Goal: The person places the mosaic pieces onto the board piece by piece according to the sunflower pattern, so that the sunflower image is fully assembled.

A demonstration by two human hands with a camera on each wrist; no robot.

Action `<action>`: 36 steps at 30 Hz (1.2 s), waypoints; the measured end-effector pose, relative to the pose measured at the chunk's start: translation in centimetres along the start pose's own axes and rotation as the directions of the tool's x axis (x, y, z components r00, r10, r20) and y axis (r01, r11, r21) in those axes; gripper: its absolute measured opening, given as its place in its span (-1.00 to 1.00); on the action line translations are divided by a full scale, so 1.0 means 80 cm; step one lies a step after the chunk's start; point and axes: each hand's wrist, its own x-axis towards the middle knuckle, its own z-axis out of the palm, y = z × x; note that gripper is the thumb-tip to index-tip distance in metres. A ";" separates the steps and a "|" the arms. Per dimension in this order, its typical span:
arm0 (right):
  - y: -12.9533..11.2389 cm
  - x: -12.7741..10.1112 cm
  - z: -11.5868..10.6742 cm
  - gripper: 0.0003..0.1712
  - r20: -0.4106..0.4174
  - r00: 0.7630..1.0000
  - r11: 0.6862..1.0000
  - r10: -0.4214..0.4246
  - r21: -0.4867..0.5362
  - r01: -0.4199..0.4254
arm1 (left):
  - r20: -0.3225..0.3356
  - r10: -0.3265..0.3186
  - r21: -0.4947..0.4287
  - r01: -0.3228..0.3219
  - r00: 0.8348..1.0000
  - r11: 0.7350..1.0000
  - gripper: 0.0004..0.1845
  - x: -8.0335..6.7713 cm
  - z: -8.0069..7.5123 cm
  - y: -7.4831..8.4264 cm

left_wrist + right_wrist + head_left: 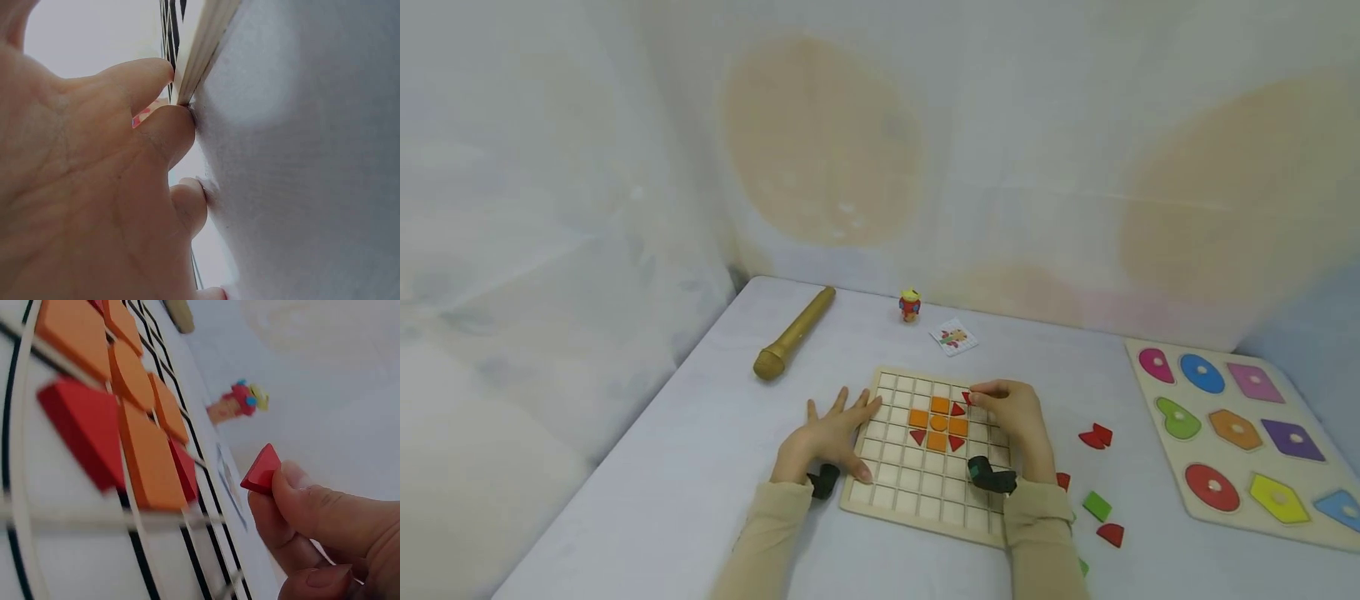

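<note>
A square wooden grid board point(910, 504) lies on the table between the hands. Spread fingers of my left hand point(829, 437) rest along its left edge, the thumb on the board; the left wrist view shows the palm beside that edge. Thumb and fingers of my right hand point(1017, 410) pinch a small red triangle piece point(262, 467) at the board's upper right, held off the surface in the right wrist view. Orange square pieces point(936, 442) surround an orange round piece point(938, 423) on the grid. Red triangle pieces point(956, 442) sit at three corners between the squares.
Right of the board lie loose red pieces point(1111, 534) and green pieces point(1097, 506). A shape puzzle board point(1195, 450) with knobbed pieces lies far right. Behind are a gold microphone-shaped stick point(797, 329), a small toy figure point(910, 306) and a pattern card point(953, 337).
</note>
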 end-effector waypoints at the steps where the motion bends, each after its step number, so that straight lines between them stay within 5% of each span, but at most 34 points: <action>1: -0.003 0.002 0.005 -0.72 0.006 1.000 1.000 -0.012 0.000 0.012 | 0.000 -0.002 0.001 0.002 1.000 1.000 0.25 0.000 0.000 0.000; 14: -0.028 0.010 0.058 -0.89 0.050 0.991 0.987 -0.126 -0.094 0.130 | -0.002 -0.017 0.012 0.017 1.000 1.000 0.25 0.004 0.004 -0.001; 28: -0.034 0.004 0.072 -0.87 0.039 0.995 0.948 -0.092 -0.303 0.100 | -0.002 -0.019 0.016 0.019 1.000 1.000 0.25 0.006 0.005 -0.001; 36: -0.039 -0.003 0.082 -0.85 0.041 0.983 0.902 -0.180 -0.393 0.181 | -0.008 -0.022 0.028 0.023 1.000 0.999 0.25 0.004 0.005 -0.001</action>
